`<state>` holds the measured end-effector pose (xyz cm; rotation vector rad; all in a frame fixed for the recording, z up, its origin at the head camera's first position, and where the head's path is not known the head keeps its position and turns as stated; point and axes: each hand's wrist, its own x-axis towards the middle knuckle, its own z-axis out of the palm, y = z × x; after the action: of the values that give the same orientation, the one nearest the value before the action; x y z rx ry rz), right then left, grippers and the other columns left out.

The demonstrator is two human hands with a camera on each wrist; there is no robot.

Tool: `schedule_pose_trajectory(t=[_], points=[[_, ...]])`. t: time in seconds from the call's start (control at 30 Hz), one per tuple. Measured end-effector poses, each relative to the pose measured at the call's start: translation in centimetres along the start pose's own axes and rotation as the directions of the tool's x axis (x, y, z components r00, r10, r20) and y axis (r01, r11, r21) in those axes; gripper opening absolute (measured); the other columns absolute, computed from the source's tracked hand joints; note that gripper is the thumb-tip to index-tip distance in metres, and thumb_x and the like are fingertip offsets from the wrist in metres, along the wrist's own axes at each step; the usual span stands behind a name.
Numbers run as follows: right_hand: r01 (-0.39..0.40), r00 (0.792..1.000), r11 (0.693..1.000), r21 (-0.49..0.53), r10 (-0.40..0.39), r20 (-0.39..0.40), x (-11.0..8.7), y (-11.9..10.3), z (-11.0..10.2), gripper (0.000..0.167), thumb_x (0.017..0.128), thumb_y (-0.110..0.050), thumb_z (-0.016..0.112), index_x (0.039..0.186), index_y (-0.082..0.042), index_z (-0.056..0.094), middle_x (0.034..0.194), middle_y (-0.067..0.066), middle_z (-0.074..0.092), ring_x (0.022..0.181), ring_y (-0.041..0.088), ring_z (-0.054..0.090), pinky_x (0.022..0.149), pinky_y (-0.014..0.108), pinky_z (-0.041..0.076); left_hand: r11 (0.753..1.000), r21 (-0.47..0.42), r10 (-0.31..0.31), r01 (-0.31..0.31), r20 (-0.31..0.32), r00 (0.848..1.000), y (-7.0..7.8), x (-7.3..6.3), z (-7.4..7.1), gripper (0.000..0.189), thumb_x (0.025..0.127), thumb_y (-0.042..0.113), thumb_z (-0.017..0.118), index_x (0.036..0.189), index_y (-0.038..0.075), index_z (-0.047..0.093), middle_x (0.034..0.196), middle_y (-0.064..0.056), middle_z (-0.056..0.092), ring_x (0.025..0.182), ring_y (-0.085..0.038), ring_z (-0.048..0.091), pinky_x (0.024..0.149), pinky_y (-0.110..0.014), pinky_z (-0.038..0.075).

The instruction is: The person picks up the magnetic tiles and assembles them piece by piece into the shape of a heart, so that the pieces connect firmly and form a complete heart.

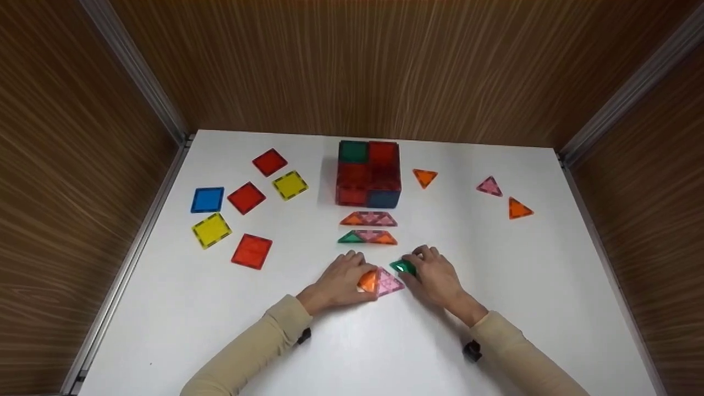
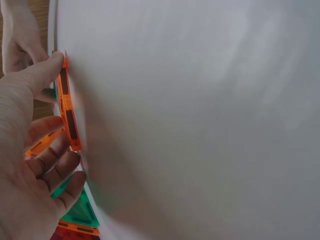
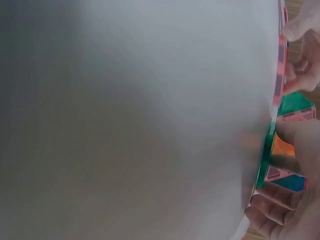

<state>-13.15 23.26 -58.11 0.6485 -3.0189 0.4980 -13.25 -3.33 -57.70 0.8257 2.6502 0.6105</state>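
In the head view my left hand (image 1: 344,279) pinches an orange triangular magnetic tile (image 1: 367,281) between thumb and fingers. A pink triangular tile (image 1: 389,282) stands edge to edge against it on the right. My right hand (image 1: 437,275) pinches a green triangular tile (image 1: 403,267), tilted near the pink tile's upper right side. The left wrist view shows the thumb at one end of the orange tile (image 2: 69,107) and fingers along it. In the right wrist view, thumb and fingers hold the green tile (image 3: 265,159) close to the white tabletop.
Beyond my hands lie two joined strips of triangles, one green-pink-orange (image 1: 367,237), one orange-pink (image 1: 368,219). Behind them stands a red, green and blue tile box (image 1: 368,173). Several square tiles, including a blue one (image 1: 207,199), lie left; loose triangles, including an orange one (image 1: 520,208), lie right.
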Motion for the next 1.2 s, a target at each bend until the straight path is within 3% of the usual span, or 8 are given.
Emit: schedule_pose_trajectory(t=[0.17, 0.4, 0.63, 0.83, 1.03, 1.2], points=[[0.013, 0.999, 1.000, -0.002, -0.013, 0.042, 0.0, -0.7, 0.2, 0.043, 0.098, -0.041, 0.075, 0.129, -0.012, 0.073, 0.125, 0.014, 0.066, 0.107, 0.027, 0.061, 0.092, 0.044, 0.058, 1.000, 0.020, 0.025, -0.024, -0.017, 1.000, 0.1, 0.3, 0.0, 0.061, 0.094, 0.054, 0.072, 0.144, 0.021, 0.064, 0.128, -0.005, 0.059, 0.119, -0.023, 0.050, 0.115, -0.048, 0.044], [0.103, 0.991, 0.992, 0.074, -0.109, 0.080, -0.1, 0.7, -0.6, 0.049, 0.096, -0.043, 0.077, 0.137, -0.018, 0.069, 0.132, 0.009, 0.066, 0.115, 0.024, 0.061, 0.099, 0.046, 0.059, 1.000, 0.007, 0.015, -0.015, 0.017, 1.000, 0.1, 0.4, -0.4, 0.062, 0.095, 0.053, 0.071, 0.147, 0.022, 0.061, 0.136, -0.007, 0.059, 0.129, -0.026, 0.051, 0.124, -0.052, 0.039], [0.227, 0.960, 0.972, 0.058, -0.233, 0.157, -0.5, 1.6, -1.4, 0.060, 0.092, -0.052, 0.078, 0.143, -0.024, 0.065, 0.143, 0.006, 0.063, 0.130, 0.026, 0.059, 0.110, 0.051, 0.055, 0.999, 0.029, 0.044, -0.044, 0.005, 0.999, -0.6, -0.1, -0.7, 0.059, 0.095, 0.050, 0.074, 0.145, 0.021, 0.064, 0.137, -0.006, 0.060, 0.126, -0.024, 0.053, 0.116, -0.046, 0.047], [0.299, 0.937, 0.954, 0.017, -0.297, 0.186, -0.5, 1.1, -1.1, 0.057, 0.093, -0.048, 0.078, 0.143, -0.022, 0.066, 0.140, 0.006, 0.065, 0.125, 0.024, 0.060, 0.107, 0.048, 0.056, 0.997, 0.041, 0.070, -0.070, -0.006, 0.998, -0.9, -0.5, -0.7, 0.061, 0.094, 0.051, 0.074, 0.147, 0.022, 0.063, 0.136, -0.005, 0.060, 0.124, -0.023, 0.053, 0.114, -0.044, 0.047], [0.317, 0.934, 0.948, 0.015, -0.315, 0.170, -0.3, 0.9, -1.0, 0.052, 0.094, -0.045, 0.078, 0.138, -0.020, 0.070, 0.134, 0.007, 0.067, 0.119, 0.023, 0.061, 0.103, 0.046, 0.057, 0.989, 0.097, 0.115, -0.111, -0.041, 0.992, -0.9, -0.7, -0.5, 0.063, 0.093, 0.057, 0.075, 0.141, 0.018, 0.066, 0.128, -0.005, 0.061, 0.111, -0.019, 0.051, 0.099, -0.036, 0.050], [0.282, 0.944, 0.957, 0.073, -0.290, 0.155, -0.2, 1.0, -1.1, 0.047, 0.096, -0.047, 0.075, 0.133, -0.019, 0.073, 0.136, 0.006, 0.069, 0.122, 0.024, 0.062, 0.105, 0.049, 0.057, 0.988, 0.107, 0.120, -0.114, -0.056, 0.991, -1.2, -0.9, -1.0, 0.056, 0.096, 0.055, 0.072, 0.137, 0.016, 0.070, 0.130, -0.006, 0.066, 0.116, -0.022, 0.057, 0.105, -0.038, 0.053]])
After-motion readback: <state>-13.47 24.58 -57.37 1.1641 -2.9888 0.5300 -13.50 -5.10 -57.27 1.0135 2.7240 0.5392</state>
